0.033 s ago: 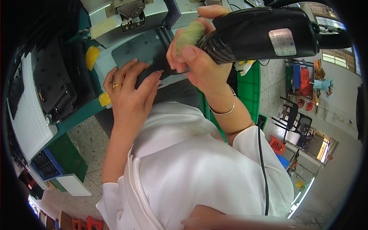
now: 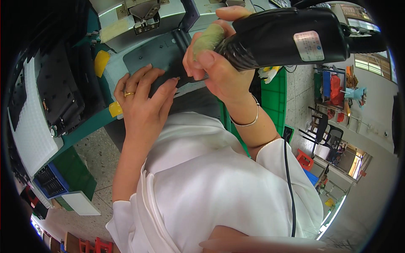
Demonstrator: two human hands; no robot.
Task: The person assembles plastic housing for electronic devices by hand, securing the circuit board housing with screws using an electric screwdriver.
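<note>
My right hand point(image 2: 217, 63) is wrapped round a black corded electric screwdriver point(image 2: 274, 40), gripping near its tape-bound neck. A yellowish-green cover sits on one finger. The tool lies nearly level across the upper right, its tip end toward a flat black panel point(image 2: 166, 52); the bit is mostly hidden by my fingers. On the near edge of that panel my left hand point(image 2: 143, 90) rests palm down, fingers apart, a gold ring on one finger. A tiny shiny bit shows at a left fingertip, too small to name.
A metal clamp fixture point(image 2: 145, 17) stands behind the panel. Yellow tape pieces point(image 2: 101, 63) mark the bench edge. Black moulded parts point(image 2: 59, 92) lie on a white tray point(image 2: 31, 143) at left. Green crates point(image 2: 274, 97) stand at right, and a cable point(image 2: 289, 185) hangs over my sleeve.
</note>
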